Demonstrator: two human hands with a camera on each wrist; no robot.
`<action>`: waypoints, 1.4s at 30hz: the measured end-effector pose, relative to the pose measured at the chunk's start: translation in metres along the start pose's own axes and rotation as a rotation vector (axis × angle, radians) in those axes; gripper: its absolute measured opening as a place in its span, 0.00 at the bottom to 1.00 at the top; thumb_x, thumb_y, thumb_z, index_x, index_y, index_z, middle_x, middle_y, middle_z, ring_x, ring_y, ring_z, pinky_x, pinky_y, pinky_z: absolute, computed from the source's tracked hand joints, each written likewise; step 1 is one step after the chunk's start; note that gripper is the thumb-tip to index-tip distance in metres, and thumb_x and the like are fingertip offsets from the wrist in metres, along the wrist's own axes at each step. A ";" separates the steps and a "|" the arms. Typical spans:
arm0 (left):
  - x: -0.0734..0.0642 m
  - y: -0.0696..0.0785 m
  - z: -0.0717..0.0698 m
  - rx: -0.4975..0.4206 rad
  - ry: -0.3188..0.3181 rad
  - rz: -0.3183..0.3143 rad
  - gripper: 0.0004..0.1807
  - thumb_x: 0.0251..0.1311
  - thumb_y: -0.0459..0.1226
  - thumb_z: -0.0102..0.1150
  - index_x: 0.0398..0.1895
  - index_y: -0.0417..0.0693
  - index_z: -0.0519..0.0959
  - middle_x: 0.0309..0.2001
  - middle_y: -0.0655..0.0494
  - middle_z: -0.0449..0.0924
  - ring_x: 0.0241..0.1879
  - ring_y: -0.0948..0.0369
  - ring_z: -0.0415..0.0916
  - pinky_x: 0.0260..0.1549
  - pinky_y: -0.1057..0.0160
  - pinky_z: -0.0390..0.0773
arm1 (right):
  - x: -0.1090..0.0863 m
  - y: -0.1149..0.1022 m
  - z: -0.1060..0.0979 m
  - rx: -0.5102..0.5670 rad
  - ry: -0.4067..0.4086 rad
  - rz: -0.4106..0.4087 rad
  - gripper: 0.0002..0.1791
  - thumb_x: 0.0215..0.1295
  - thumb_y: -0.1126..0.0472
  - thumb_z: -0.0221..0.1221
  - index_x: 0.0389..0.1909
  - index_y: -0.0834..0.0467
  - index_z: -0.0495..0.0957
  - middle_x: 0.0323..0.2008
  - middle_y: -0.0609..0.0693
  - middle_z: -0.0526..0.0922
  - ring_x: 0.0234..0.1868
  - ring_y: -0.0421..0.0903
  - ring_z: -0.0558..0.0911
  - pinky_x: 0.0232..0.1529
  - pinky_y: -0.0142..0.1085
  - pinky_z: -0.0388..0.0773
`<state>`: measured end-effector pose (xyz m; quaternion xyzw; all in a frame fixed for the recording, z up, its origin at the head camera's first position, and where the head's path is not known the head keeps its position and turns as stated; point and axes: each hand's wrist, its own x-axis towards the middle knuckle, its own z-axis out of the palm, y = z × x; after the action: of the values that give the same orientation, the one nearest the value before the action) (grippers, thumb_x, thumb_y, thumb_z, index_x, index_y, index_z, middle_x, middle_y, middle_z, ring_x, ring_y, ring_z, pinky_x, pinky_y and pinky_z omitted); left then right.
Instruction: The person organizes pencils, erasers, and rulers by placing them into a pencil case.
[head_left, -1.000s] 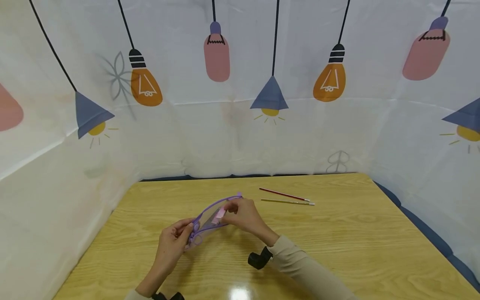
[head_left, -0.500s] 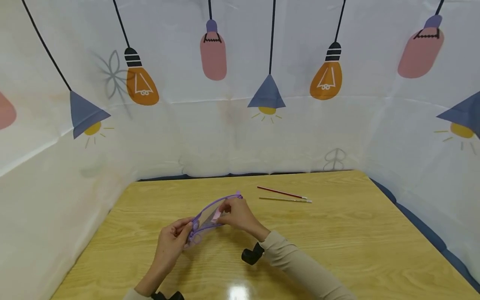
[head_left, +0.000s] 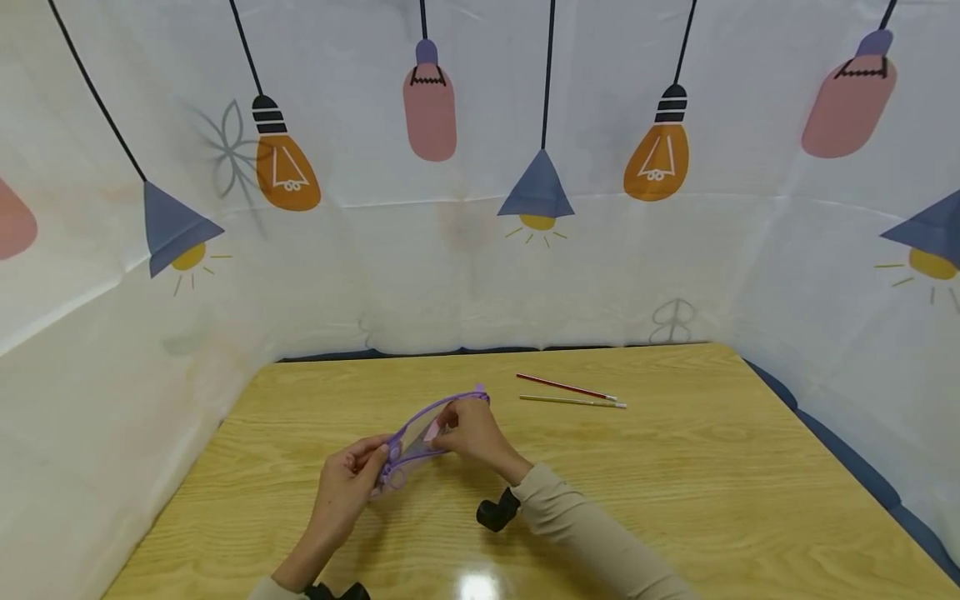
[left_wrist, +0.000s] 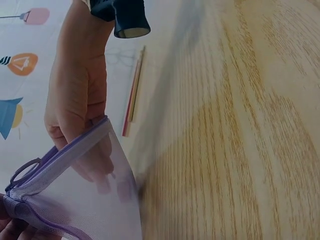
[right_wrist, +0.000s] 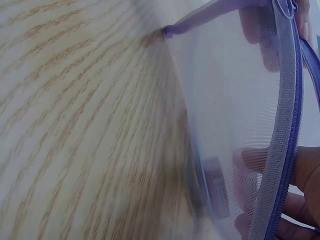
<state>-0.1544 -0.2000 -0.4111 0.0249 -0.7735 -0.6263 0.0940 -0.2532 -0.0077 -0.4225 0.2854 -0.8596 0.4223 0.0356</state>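
Note:
A purple zippered mesh pouch (head_left: 422,442) is held above the table, its mouth spread apart. My left hand (head_left: 348,479) pinches its near end, beside a round zipper pull (head_left: 396,477). Reaching into the mouth, my right hand (head_left: 476,437) holds what looks like a small pink eraser (head_left: 432,430) between thumb and finger. Through the mesh in the left wrist view, the right hand's fingers (left_wrist: 97,167) show inside the pouch. A small rectangular block (right_wrist: 216,187) shows near the bottom seam in the right wrist view; whether it is a second piece I cannot tell.
A red pencil (head_left: 566,386) and a gold pencil (head_left: 572,402) lie beyond the right hand on the wooden table (head_left: 675,483). A white curtain printed with lamps (head_left: 465,275) stands behind the table. Black wrist cameras (head_left: 497,510) jut below the forearms.
My right hand has moved slightly left and deeper into the pouch with the pink eraser, of which less now shows. The left hand keeps its hold on the pouch.

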 end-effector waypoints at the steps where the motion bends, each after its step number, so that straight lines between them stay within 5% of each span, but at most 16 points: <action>1: 0.000 0.000 0.000 0.001 -0.001 -0.004 0.12 0.69 0.31 0.53 0.49 0.34 0.81 0.33 0.45 0.84 0.21 0.61 0.76 0.15 0.69 0.69 | 0.000 0.000 0.000 0.001 0.003 0.002 0.10 0.48 0.61 0.75 0.28 0.60 0.84 0.28 0.46 0.83 0.29 0.37 0.77 0.33 0.33 0.75; 26: 0.000 -0.001 0.001 -0.019 -0.004 -0.017 0.12 0.70 0.30 0.53 0.50 0.33 0.80 0.37 0.42 0.84 0.28 0.58 0.81 0.21 0.67 0.77 | 0.007 0.007 0.010 0.028 -0.027 0.061 0.09 0.48 0.64 0.74 0.24 0.57 0.82 0.20 0.41 0.77 0.20 0.37 0.75 0.22 0.31 0.73; 42: 0.000 -0.001 0.001 -0.024 -0.001 -0.018 0.12 0.70 0.31 0.53 0.50 0.33 0.81 0.39 0.41 0.84 0.31 0.57 0.82 0.24 0.67 0.78 | 0.007 0.001 0.006 -0.165 -0.016 -0.055 0.09 0.52 0.63 0.73 0.30 0.63 0.85 0.16 0.43 0.76 0.14 0.34 0.65 0.18 0.26 0.62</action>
<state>-0.1550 -0.1988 -0.4124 0.0304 -0.7656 -0.6365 0.0882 -0.2586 -0.0151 -0.4249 0.3083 -0.8835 0.3468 0.0634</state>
